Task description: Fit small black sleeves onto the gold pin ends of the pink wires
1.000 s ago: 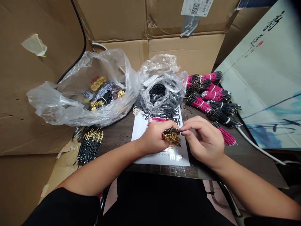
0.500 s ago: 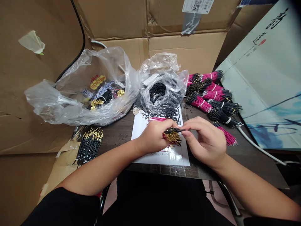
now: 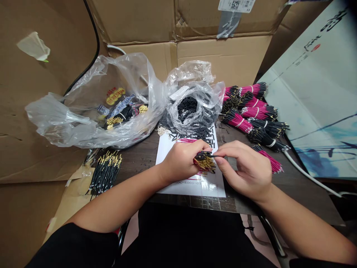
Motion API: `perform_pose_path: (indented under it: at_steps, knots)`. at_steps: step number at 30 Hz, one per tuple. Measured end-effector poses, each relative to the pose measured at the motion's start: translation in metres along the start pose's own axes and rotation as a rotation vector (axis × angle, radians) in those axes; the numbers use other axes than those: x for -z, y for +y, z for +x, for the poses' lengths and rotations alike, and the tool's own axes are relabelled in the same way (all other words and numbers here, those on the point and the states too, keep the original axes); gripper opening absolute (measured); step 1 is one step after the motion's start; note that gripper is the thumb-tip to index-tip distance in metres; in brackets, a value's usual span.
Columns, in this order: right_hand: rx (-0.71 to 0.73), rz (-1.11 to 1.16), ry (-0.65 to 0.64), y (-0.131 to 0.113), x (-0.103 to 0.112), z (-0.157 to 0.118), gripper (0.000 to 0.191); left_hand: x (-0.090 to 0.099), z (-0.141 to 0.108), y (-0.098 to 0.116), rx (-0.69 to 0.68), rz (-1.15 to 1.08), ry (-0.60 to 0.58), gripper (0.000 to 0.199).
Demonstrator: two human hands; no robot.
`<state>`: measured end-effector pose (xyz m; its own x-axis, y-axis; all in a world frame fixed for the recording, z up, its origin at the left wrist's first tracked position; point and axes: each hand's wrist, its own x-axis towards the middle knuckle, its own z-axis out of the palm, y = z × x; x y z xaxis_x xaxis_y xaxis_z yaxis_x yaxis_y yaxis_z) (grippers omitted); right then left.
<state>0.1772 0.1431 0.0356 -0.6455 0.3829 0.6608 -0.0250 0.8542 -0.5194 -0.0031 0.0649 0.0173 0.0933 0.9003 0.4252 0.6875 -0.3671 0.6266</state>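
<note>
My left hand is closed around a bundle of wires whose gold terminals and several black sleeves point to the right. The thumb and forefinger of my right hand pinch a small black sleeve at the bundle's upper edge. Whether this sleeve sits on a terminal is too small to tell. Under both hands lies a white printed sheet. Loose black sleeves and a few pink wires are on its far part.
Behind the sheet stands a clear bag of black sleeves. A larger plastic bag with wire bundles is at left, near black wires with gold ends. Tied pink and black bundles are piled at right, beside a white cable.
My right hand has shifted slightly right and down, its fingertips still at the bundle's edge. My left hand keeps its grip on the wires. The whole view has moved a little.
</note>
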Motion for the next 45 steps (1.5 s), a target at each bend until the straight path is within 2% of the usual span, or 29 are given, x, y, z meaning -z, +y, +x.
perform_pose_path:
  at_steps: [10, 19, 31, 38, 45]
  knots:
    - [0.086, -0.038, -0.010, 0.0012, 0.0027, 0.0003, 0.032, 0.0001, 0.0012, 0.0012, 0.019, -0.104, -0.011, 0.013]
    - [0.087, -0.043, -0.002, 0.0020, 0.0025, -0.0001, 0.033, -0.0002, 0.0022, 0.0028, 0.025, -0.151, -0.006, 0.012]
    - [0.114, -0.047, -0.080, 0.0058, 0.0047, 0.0004, 0.032, 0.0029, 0.0012, -0.0013, 0.014, 0.017, -0.054, 0.015]
    - [0.099, -0.055, -0.098, 0.0058, 0.0050, 0.0016, 0.024, 0.0043, 0.0008, -0.0016, 0.003, 0.121, -0.086, 0.014]
    - [0.096, -0.062, -0.104, 0.0070, 0.0053, 0.0017, 0.023, 0.0035, 0.0008, -0.0022, -0.039, 0.210, -0.072, 0.013]
